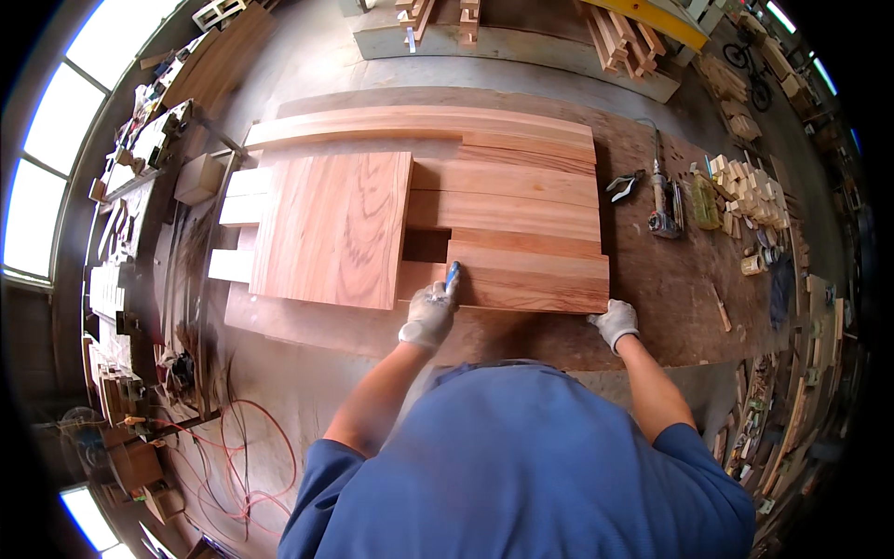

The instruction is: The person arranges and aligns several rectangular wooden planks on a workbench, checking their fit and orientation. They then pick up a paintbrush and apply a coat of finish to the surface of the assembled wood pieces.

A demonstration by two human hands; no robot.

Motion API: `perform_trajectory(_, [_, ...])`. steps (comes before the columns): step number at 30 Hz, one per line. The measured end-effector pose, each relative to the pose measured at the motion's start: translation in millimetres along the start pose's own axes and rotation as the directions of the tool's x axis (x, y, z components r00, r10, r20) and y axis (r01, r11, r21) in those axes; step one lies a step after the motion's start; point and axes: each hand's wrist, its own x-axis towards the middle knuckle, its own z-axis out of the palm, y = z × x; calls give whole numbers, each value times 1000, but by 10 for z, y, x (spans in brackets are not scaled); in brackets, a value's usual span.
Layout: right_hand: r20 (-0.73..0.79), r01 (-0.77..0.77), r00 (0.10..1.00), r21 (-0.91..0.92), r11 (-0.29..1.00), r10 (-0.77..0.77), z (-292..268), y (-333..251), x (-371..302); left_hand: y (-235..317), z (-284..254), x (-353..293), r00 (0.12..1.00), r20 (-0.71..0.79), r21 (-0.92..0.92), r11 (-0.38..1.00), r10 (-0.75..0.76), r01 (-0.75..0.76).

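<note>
From the head camera I see my gloved left hand closed around a small blue-tipped marking tool, its tip on the near reddish-brown wooden plank lying on the brown workbench. My gloved right hand rests with fingers curled loosely at the plank's near right corner — holding nothing. I judge the plank stiff, fairly heavy, smooth — best gripped by its long edges.

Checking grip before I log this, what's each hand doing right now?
Left hand: closed on a blue marker, tip at the reddish board.
Right hand: gloved, resting at that board's near right corner, holding nothing.
</note>
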Motion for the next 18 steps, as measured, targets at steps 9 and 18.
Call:
perform_trajectory(9, [51,-22,999,469,883,-2,-187,-195,-126,312,-128,-77,986,23,-108,980,-165,166])
perform_trajectory(18, [5,81,993,683,726,-115,-1055,-451,-63,495,-408,-403,988,-144,-12,998,-57,56])
